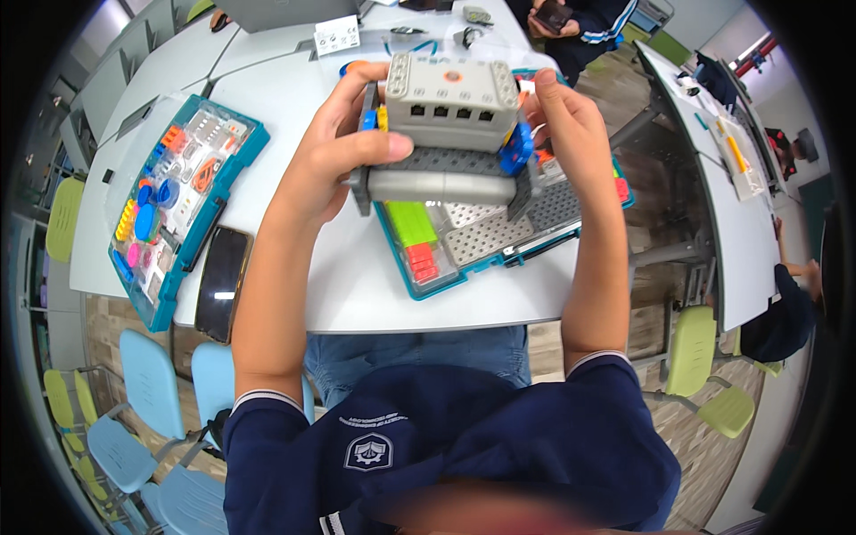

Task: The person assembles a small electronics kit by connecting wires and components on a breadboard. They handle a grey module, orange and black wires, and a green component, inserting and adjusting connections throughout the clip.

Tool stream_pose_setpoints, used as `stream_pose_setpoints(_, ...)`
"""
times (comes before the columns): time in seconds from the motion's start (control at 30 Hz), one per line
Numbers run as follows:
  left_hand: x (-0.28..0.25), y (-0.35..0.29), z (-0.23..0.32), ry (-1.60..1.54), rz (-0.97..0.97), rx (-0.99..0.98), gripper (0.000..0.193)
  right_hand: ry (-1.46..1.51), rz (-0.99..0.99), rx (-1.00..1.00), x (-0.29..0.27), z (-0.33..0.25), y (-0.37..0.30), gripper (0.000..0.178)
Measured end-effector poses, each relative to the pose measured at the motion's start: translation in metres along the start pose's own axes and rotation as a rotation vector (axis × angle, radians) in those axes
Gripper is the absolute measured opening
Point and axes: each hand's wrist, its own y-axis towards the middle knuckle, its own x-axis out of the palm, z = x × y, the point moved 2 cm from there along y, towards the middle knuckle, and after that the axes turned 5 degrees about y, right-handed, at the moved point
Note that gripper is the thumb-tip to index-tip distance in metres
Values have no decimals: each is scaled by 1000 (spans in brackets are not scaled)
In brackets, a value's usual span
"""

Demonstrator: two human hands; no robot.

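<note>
Raised above the table is a toy building-block robot model (450,111), with a grey brick with several ports, dark perforated beams, blue and yellow pieces and a light grey roller along its near side. My left hand (334,147) is closed around its left end, thumb pressed on the dark beam. At the opposite end my right hand (575,120) grips the model's side, thumb pointing up; its other fingers are partly hidden behind the model. Beneath it lies a teal-edged parts tray (464,275) with green, red and grey pieces, partly covered by the model.
To the left stands a second parts case (218,209) with many colourful pieces, and a black phone (223,283) lies at the table edge. A laptop (276,13) and white paper label (336,36) are at the back. Another person's hands (555,20) hold a dark object beyond the table.
</note>
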Motion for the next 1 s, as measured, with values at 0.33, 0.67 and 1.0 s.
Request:
stream_pose_setpoints(0.33,-11,-1,23,51,-115,-40,62,-152,-361,-505,15,-76,-22,46)
stream_pose_setpoints(0.67,-26,-6,39,31,-49,-108,76,-25,-328,-310,52,-63,-18,67)
stream_pose_setpoints(1.0,-17,5,9,473,512,428,56,621,-200,81,54,-7,6,44)
